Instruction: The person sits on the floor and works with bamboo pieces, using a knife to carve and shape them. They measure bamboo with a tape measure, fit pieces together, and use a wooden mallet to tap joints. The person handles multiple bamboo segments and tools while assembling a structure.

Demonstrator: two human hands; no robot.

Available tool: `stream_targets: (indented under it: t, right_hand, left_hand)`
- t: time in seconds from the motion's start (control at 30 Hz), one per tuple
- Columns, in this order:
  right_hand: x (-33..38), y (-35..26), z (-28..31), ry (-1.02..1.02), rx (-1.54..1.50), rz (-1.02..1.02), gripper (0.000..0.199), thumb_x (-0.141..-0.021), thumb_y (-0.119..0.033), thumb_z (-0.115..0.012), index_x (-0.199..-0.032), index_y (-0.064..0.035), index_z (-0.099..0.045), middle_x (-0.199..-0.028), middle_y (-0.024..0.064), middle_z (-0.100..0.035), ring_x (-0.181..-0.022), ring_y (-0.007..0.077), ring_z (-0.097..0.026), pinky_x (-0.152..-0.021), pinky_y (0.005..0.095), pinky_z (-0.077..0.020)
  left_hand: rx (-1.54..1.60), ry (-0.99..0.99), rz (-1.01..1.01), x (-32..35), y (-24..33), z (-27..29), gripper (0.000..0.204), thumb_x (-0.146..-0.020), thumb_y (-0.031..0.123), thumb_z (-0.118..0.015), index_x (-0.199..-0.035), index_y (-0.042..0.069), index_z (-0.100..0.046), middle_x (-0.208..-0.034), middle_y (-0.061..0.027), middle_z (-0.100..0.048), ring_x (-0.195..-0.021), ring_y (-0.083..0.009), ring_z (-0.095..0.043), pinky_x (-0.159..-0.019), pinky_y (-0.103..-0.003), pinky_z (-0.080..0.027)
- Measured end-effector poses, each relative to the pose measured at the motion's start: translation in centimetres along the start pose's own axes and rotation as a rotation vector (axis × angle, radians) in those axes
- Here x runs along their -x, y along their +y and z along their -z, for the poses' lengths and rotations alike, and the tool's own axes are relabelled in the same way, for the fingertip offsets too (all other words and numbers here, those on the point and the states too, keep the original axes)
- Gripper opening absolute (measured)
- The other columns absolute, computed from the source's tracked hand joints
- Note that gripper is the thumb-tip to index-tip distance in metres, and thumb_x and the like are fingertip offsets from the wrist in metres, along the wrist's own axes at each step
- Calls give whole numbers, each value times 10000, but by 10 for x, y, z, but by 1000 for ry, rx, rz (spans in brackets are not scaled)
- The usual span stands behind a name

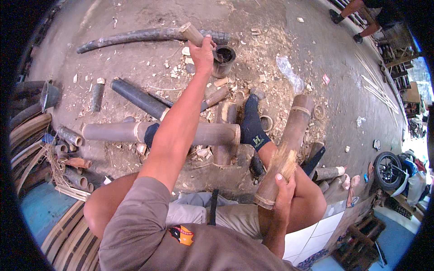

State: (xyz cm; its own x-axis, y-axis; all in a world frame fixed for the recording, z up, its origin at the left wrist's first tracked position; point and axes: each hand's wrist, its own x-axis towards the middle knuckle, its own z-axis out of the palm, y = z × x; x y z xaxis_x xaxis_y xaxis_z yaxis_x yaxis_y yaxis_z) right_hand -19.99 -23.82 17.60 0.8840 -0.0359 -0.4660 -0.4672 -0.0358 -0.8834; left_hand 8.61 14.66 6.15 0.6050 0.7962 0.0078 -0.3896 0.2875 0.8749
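My left hand (202, 55) is stretched far forward, closed round a thick pale bamboo handle (191, 33). A dark part below the fist reaches the rim of a round dark pot (224, 62); whether it goes inside I cannot make out. My right hand (284, 193) grips the near end of a brown bamboo tube (296, 126), which slants over my right leg. Its middle is chipped to pale, splintered fibre. Beneath my left forearm, a long bamboo pole (203, 134) lies crosswise over another bamboo piece (223, 156), and my left foot, in a dark sock, touches it.
A long dark curved pole (131, 39) and a black tube (139, 98) lie on the floor among wood chips. Bamboo strips (34, 131) are stacked at left. On the right are a wheel (388, 170) and thin sticks (379, 92). Another person's legs (355, 18) show far right.
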Motion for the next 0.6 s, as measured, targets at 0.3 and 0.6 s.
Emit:
stream_targets:
  t: [0.3, 0.6]
  right_hand:
    - [-9, 22, 0, 22, 79, -1, 734, -905, -336, -717, -1473, 34, -435, -1155, 158, -641, -943, 274, -652, -802, 377, -535]
    - [4, 37, -28, 28, 104, 147, 758, -821, -160, -786, -1473, 33, -450, -1290, 160, -631, -1134, 268, -635, -998, 394, -502]
  left_hand:
    - [-39, -64, 41, -16, -26, -2, 516, -851, 114, -734, -1234, -20, -415, -844, -95, -620, -668, -169, -636, -596, -314, -528]
    - [246, 77, 68, 53, 58, 19, 339, -850, 110, -729, -1072, 14, -491, -817, -86, -604, -588, -191, -584, -533, -328, -500]
